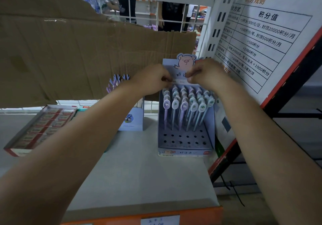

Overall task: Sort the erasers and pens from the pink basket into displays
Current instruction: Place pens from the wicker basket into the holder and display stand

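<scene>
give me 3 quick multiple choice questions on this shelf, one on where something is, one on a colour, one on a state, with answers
1. Where does the eraser tray lie relative to the pen display?
A) to its left
B) to its right
C) on top of it

2. What colour is the pig on the display's header card?
A) green
B) pink
C) black

3. What state are the display's front rows of holes in?
A) filled with pens
B) taped over
C) empty

Answers:
1 A, the tray sits at the shelf's left side, apart from the display.
2 B, the pig cut-out is pink.
3 C, the pens stand only in the back rows.
</scene>
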